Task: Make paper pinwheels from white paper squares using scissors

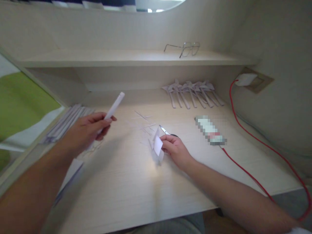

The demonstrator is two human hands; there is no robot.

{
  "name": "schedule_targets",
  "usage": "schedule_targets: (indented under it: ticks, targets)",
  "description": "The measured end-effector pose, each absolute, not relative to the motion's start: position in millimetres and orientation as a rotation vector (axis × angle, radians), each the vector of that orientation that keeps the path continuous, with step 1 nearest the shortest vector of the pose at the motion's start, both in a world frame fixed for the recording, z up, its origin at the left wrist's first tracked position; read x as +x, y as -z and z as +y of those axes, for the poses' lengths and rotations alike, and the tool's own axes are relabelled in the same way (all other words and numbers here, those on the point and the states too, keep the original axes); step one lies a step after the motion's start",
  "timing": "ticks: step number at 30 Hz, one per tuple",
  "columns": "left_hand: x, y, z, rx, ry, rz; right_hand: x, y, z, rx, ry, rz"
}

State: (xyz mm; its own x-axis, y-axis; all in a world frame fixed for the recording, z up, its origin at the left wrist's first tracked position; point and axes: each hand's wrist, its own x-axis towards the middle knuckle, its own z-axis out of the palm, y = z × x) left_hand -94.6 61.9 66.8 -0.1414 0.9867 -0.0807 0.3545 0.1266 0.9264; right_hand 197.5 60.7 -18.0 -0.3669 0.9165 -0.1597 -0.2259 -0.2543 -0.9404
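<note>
My left hand (91,126) is closed around a white paper stick (116,104), which tilts up and to the right above the desk. On the right, my right hand (176,150) pinches a folded white paper pinwheel (158,145) at its side, its blades standing out. Just behind that hand lie scissors (164,130), their handles partly hidden. Thin paper scraps (146,125) are scattered between the two hands. Several more paper sticks (67,123) lie bundled at the left, beyond my left forearm. White paper sheets (70,174) show partly beneath that forearm.
Several pinwheels on sticks (191,92) lie at the back right under the shelf (136,58). Eyeglasses (188,48) rest on that shelf. A phone (209,130) lies at the right, its red cable (246,175) looping past the desk edge to a white charger (245,79).
</note>
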Motion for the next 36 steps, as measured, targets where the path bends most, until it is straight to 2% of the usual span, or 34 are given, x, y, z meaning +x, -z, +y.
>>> schedule_targets:
  ticks: [5, 12, 36]
  targets:
    - [-29.9, -31.7, 35.6, 1.256, -1.027, 1.356, 198.0, 17.6, 57.9, -0.982, -1.682, -1.093]
    - [-9.7, -3.8, 26.6, 1.174, -1.130, 1.270, 202.8, 13.4, 59.3, -0.950, -1.631, -1.091]
    - [4.2, 0.6, 1.5, 1.537, -1.102, 1.283, 211.9, 3.9, 60.8, -0.809, -1.523, -1.141]
